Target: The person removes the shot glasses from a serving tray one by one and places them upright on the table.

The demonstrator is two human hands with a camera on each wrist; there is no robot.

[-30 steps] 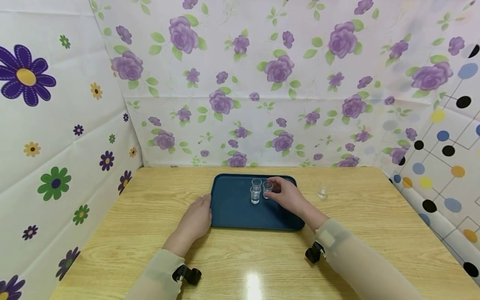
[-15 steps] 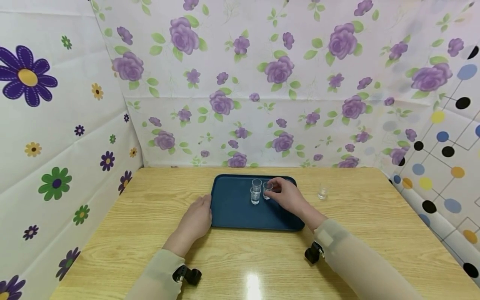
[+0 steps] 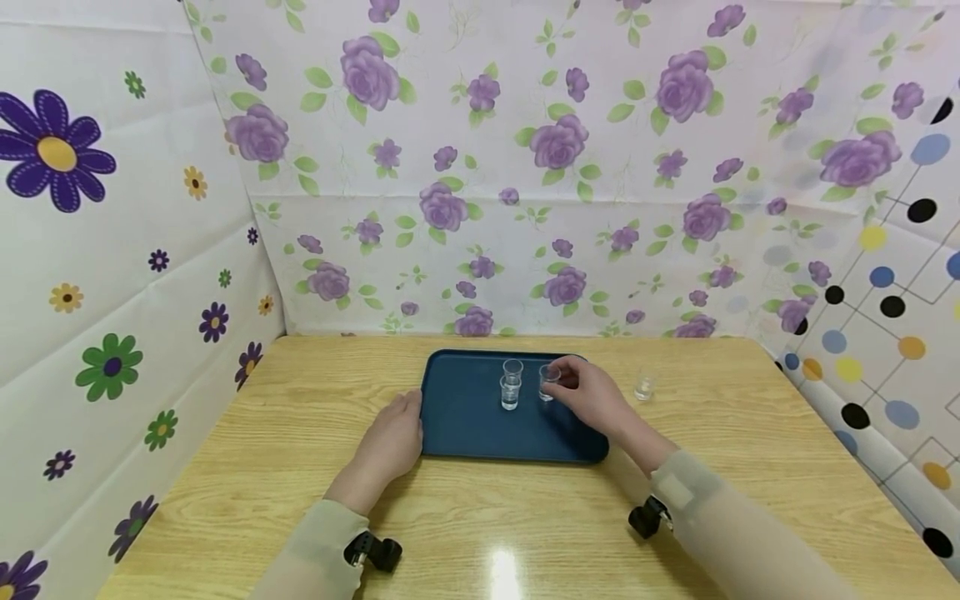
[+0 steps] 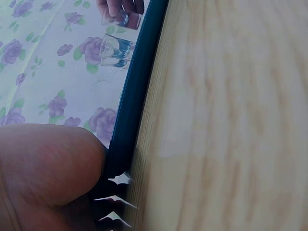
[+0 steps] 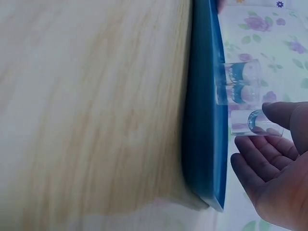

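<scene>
On the dark blue tray [image 3: 465, 425] two clear shot glasses stand close together: the front one [image 3: 510, 393] overlaps the rear one [image 3: 513, 367] in the head view. To their right, my right hand [image 3: 592, 398] holds a third shot glass [image 3: 547, 382] between thumb and fingers. The right wrist view shows the thumb [image 5: 281, 113] at this glass [image 5: 248, 122], with the other fingers on its opposite side. At the tray's left edge rests my left hand [image 3: 392, 437], its fingers lying along the outside of the rim.
Another clear shot glass [image 3: 644, 386] stands on the wooden table [image 3: 450, 525], right of the tray. Flowered cloth [image 3: 450, 167] hangs behind the table, with patterned cloths on the left and right sides.
My right hand has shifted a little to the right with its shot glass, widening the gap to the two others. The left hand has stayed at the tray's edge.
</scene>
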